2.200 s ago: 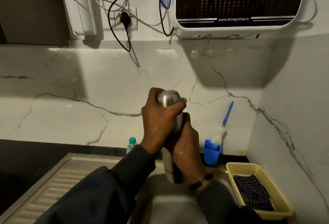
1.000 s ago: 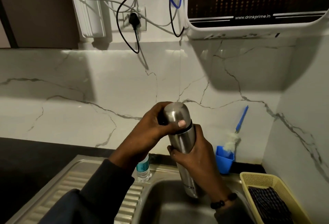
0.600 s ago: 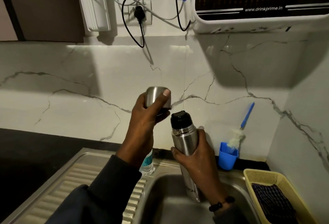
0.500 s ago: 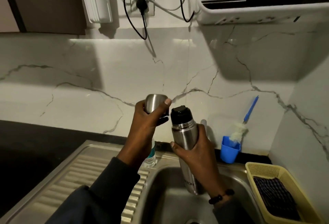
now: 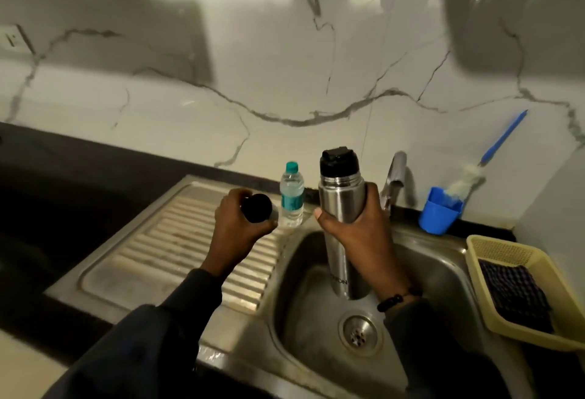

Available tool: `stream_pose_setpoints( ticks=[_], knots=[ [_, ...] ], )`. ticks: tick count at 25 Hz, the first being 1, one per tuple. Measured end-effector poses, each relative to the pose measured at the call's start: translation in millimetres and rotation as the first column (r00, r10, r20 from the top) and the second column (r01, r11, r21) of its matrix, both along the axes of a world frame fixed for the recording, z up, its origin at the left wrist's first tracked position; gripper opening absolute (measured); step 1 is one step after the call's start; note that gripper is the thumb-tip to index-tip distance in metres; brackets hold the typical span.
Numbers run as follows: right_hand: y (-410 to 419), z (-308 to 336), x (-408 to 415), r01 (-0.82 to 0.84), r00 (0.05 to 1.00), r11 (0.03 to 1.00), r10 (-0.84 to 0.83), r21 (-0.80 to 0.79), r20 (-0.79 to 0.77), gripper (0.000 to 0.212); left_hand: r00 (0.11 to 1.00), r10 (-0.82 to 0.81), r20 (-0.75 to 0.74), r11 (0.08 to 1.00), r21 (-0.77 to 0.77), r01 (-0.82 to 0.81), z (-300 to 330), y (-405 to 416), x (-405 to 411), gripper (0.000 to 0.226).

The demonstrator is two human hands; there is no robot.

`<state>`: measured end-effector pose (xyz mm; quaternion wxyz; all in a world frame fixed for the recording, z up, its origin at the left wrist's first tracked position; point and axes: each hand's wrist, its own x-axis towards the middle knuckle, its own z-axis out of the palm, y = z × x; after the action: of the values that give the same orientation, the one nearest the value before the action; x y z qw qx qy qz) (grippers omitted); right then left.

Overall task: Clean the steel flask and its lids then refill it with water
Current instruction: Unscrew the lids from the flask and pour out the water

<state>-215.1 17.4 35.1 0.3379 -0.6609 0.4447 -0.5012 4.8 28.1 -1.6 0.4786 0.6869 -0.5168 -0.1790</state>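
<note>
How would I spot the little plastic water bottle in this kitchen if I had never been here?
Start at the steel sink and look to the ribbed draining board on its left. At the board's back corner, against the marble wall, stands the small water bottle, between the two hands. It is clear plastic with a teal cap and label, much shorter than the steel flask beside it.

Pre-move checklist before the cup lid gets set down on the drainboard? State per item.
1. Left hand holds the steel cup lid: ok.
2. Right hand grips the flask upright over the sink: ok.
3. Black inner stopper on the flask, not yet removed: ok.
4. Drainboard has bare ribbed space under the lid: ok.
5. Small water bottle stands right beside the lid, tip risk: not ok.
6. Tap running: cannot tell.
</note>
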Motion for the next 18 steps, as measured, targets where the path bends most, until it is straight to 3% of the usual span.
stream_pose_setpoints(
  ticks=[7, 15, 18],
  knots=[
    [13.7, -31.1, 23.7, -0.061, 0.998, 0.994, 0.058, 0.093, 0.04, 0.063, 0.982, 0.057, 0.179, 0.987, 0.139, -0.083, -111.6, 30.7, 43.7, 0.069],
    [23.4, -36.4, 35.1, -0.122, 0.992, 0.982, 0.114, 0.146, 0.06, 0.065, 0.949, -0.015, 0.316, 0.984, 0.171, -0.041, -153.0, 33.1, 59.1, 0.065],
    [25.0, -32.1, 35.2, -0.134, 0.99, 0.981, 0.125, 0.142, 0.068, 0.062, 0.944, -0.06, 0.324, 0.979, 0.205, -0.008, -155.2, 30.4, 59.4, 0.074]
  ],
)
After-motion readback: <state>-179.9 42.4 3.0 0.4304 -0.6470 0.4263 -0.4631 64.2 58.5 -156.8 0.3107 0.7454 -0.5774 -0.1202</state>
